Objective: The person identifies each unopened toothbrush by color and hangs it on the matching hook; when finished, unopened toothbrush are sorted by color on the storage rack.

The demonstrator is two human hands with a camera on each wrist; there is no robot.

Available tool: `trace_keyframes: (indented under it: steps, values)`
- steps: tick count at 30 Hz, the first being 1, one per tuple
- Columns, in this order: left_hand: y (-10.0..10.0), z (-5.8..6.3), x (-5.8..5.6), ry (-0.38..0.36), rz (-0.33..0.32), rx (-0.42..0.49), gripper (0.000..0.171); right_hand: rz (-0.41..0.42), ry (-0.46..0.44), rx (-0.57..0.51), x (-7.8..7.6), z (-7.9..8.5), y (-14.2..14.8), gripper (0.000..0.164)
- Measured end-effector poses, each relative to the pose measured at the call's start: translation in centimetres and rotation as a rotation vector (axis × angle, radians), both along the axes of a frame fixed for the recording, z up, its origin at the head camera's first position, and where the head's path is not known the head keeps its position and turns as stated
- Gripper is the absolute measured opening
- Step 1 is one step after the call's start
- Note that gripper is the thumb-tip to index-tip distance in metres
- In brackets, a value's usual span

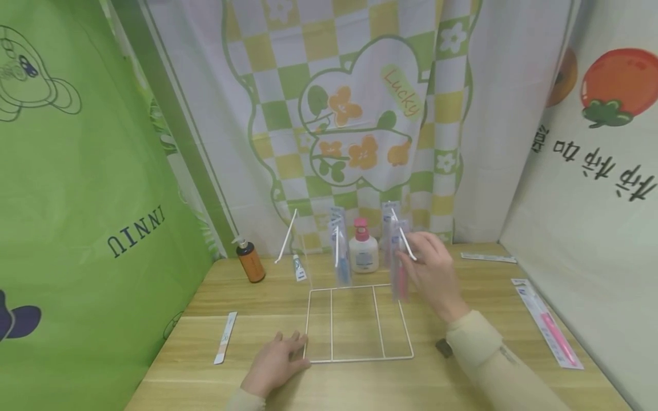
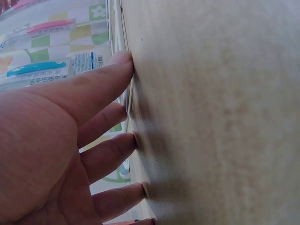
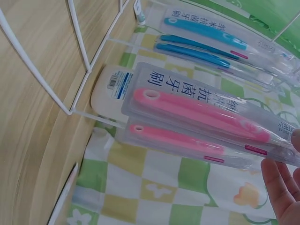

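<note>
A white wire display rack (image 1: 360,360) stands on the table, with hook arms sticking out toward me. My left hand (image 1: 277,359) rests at its front left corner, fingers spread; in the left wrist view, the thumb touches the rack's wire and the fingertips meet the tabletop. At the right-hand hook, my right hand (image 1: 436,274) pinches the top end of a pink toothbrush in clear packaging (image 3: 201,112). Another packaged pink toothbrush (image 3: 178,140) hangs behind it. Packaged blue toothbrushes (image 1: 342,262) hang from the middle hook. The left-hand hook (image 1: 287,235) carries nothing.
Behind the rack stands a white pump bottle (image 1: 364,254) with a pink top. An amber pump bottle (image 1: 251,262) and a small tube (image 1: 299,268) are at back left. A slim packet (image 1: 225,338) lies left; another packaged pink toothbrush (image 1: 547,323) and flat packet (image 1: 488,257) lie right.
</note>
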State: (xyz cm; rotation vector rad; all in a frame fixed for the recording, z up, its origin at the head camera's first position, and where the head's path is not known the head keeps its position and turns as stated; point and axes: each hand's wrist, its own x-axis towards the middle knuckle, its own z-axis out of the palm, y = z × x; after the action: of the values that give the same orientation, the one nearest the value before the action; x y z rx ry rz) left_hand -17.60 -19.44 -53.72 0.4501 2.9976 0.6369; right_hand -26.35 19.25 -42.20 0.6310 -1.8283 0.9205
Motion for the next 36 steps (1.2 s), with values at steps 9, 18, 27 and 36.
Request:
trace_keyframes:
  steps: [9, 18, 27, 36]
  values:
    - [0.1, 0.1, -0.1, -0.016, 0.0, 0.007, 0.065, -0.029, -0.004, -0.001, -2.0, -0.2, -0.4, 0.038]
    - [0.0, 0.2, -0.1, -0.008, 0.002, 0.0, 0.064, -0.029, -0.021, 0.018, -3.2, -0.1, -0.4, 0.036]
    - [0.0, 0.2, -0.1, -0.013, -0.003, -0.002, 0.065, -0.043, -0.018, 0.022, -4.2, -0.2, -0.5, 0.036]
    - [0.0, 0.1, 0.0, -0.012, 0.0, -0.002, 0.065, -0.056, -0.047, 0.035, -4.7, -0.1, -0.5, 0.038]
